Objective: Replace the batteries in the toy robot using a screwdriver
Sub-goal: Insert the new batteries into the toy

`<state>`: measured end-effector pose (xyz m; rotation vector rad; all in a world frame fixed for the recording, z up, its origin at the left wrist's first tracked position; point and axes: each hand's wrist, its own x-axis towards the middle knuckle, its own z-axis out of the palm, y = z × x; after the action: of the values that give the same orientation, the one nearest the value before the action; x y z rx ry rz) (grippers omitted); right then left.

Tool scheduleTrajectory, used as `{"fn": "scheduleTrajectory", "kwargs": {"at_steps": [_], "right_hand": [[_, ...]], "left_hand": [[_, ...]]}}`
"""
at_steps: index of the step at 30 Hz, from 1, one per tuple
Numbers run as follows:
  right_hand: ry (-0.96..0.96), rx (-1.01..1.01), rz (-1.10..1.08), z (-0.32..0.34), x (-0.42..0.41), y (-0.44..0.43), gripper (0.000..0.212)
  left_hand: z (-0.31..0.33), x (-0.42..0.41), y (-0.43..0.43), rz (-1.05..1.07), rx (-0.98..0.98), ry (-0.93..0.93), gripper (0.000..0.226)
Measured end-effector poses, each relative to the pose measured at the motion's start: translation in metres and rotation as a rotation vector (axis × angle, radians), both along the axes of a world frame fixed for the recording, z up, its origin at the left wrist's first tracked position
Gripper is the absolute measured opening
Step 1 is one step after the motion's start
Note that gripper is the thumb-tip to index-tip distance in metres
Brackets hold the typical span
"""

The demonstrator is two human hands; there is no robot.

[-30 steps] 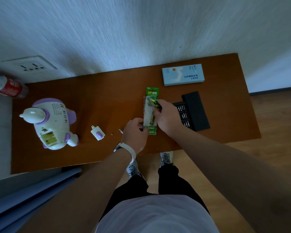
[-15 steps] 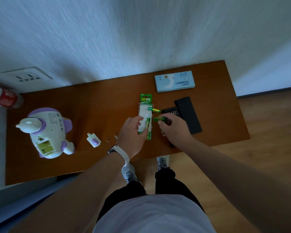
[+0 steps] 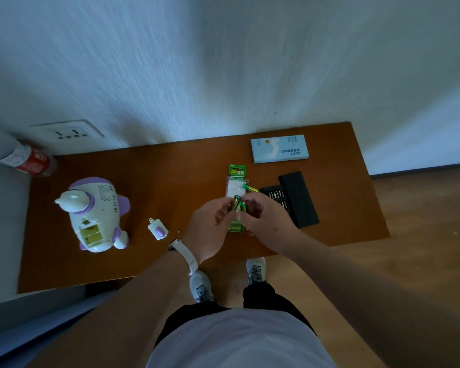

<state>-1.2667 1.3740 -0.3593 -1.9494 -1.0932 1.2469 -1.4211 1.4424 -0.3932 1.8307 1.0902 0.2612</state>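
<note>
The white and purple toy robot (image 3: 96, 216) lies at the table's left, its battery compartment (image 3: 91, 233) open and facing up. Its small cover (image 3: 157, 229) lies to the right, with a tiny screw (image 3: 178, 231) beyond it. My left hand (image 3: 210, 229) and my right hand (image 3: 266, 219) meet above the green battery pack (image 3: 237, 179). Both pinch green-and-gold batteries (image 3: 237, 203) between their fingertips. One loose battery (image 3: 251, 188) lies beside the pack. No screwdriver shows.
An open black bit case (image 3: 298, 199) sits right of my hands, a light blue box (image 3: 280, 148) behind it. A red-labelled bottle (image 3: 29, 160) lies at the far left by a wall socket (image 3: 68, 131). The brown table (image 3: 170, 181) ends close to my feet.
My right hand has carried a battery from beside the bit case to my left hand. My left hand has lifted off the pack, and both now hold batteries above it.
</note>
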Motion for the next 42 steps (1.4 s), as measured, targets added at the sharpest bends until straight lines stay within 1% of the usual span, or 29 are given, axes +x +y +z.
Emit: {"fn": "scheduleTrajectory", "kwargs": {"at_steps": [2, 6, 13, 16, 19, 21, 24, 26, 29, 32, 35, 42], "right_hand": [[-0.011, -0.001, -0.001, 0.003, -0.009, 0.003, 0.026], [0.007, 0.005, 0.030, 0.011, -0.034, 0.011, 0.021], [0.036, 0.041, 0.132, 0.021, -0.091, 0.028, 0.011], [0.053, 0.038, 0.184, 0.025, -0.115, 0.036, 0.008], [0.024, 0.053, 0.208, 0.027, -0.141, 0.044, 0.008], [0.029, 0.066, 0.205, 0.028, -0.156, 0.048, 0.010], [0.010, 0.092, 0.217, 0.028, -0.176, 0.051, 0.011], [0.003, 0.097, 0.225, 0.029, -0.189, 0.053, 0.011], [0.004, 0.087, 0.216, 0.028, -0.204, 0.056, 0.012], [-0.013, 0.098, 0.197, 0.027, -0.216, 0.058, 0.012], [-0.012, 0.115, 0.195, 0.028, -0.222, 0.060, 0.012], [-0.066, 0.145, 0.191, 0.027, -0.220, 0.060, 0.011]], "left_hand": [[0.003, -0.013, -0.003, 0.060, -0.038, -0.024, 0.023], [0.012, -0.042, -0.008, 0.201, -0.061, -0.084, 0.011], [0.036, -0.102, -0.010, 0.470, -0.065, -0.206, 0.022], [0.041, -0.129, -0.013, 0.537, -0.072, -0.223, 0.018], [0.042, -0.156, -0.015, 0.582, -0.074, -0.211, 0.025], [0.042, -0.172, -0.015, 0.619, -0.079, -0.222, 0.025], [0.039, -0.195, -0.014, 0.640, -0.097, -0.279, 0.024], [0.038, -0.211, -0.013, 0.636, -0.094, -0.284, 0.023], [0.035, -0.233, -0.012, 0.645, -0.058, -0.251, 0.023], [0.032, -0.248, -0.007, 0.651, 0.013, -0.206, 0.016], [0.032, -0.255, -0.003, 0.644, 0.052, -0.201, 0.012], [0.031, -0.252, 0.005, 0.598, 0.062, -0.205, 0.013]]}}
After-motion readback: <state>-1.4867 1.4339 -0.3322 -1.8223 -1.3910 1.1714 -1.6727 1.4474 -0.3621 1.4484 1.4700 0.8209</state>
